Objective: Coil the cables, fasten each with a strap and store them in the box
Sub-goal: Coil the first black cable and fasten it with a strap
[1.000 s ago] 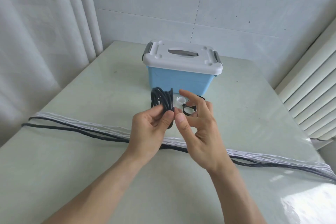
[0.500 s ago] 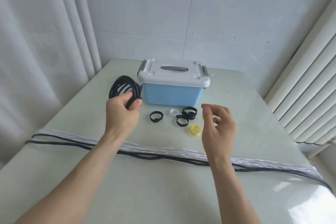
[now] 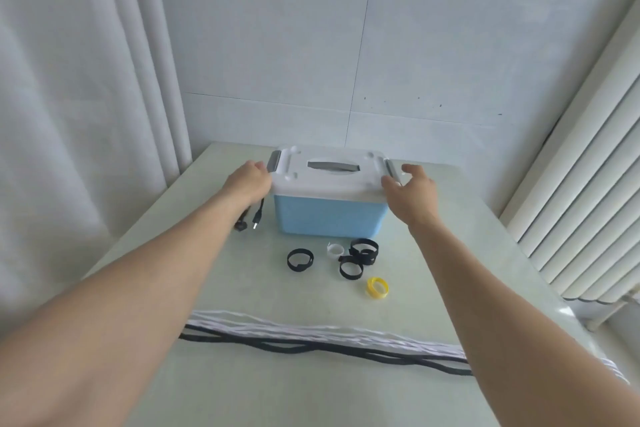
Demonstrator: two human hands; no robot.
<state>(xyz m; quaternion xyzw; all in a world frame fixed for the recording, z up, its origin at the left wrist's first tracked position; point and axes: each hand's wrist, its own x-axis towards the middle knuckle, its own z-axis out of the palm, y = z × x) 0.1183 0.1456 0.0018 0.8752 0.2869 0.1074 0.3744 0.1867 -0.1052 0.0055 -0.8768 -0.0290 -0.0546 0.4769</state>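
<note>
Both hands at the box (image 3: pixel 330 215): left hand (image 3: pixel 250 178) grips the left latch (image 3: pixel 274 161), right hand (image 3: pixel 412 188) the right latch (image 3: pixel 390 168), fingers curled. We release both evenly, then lift the lid (image 3: pixel 329 172) straight; coiled cable (image 3: pixel 250 217) waits just left of the box.

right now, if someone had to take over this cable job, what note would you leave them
Left hand at the box's left latch; right hand at the right latch; grips unclear.
Box closed, white lid on.
One black cable's plug ends show left of the box, coil hidden by the arm.
Loose straps lie in front.
Left: open the box, store that cable, then coil and strap the long cables at the near edge.
</note>
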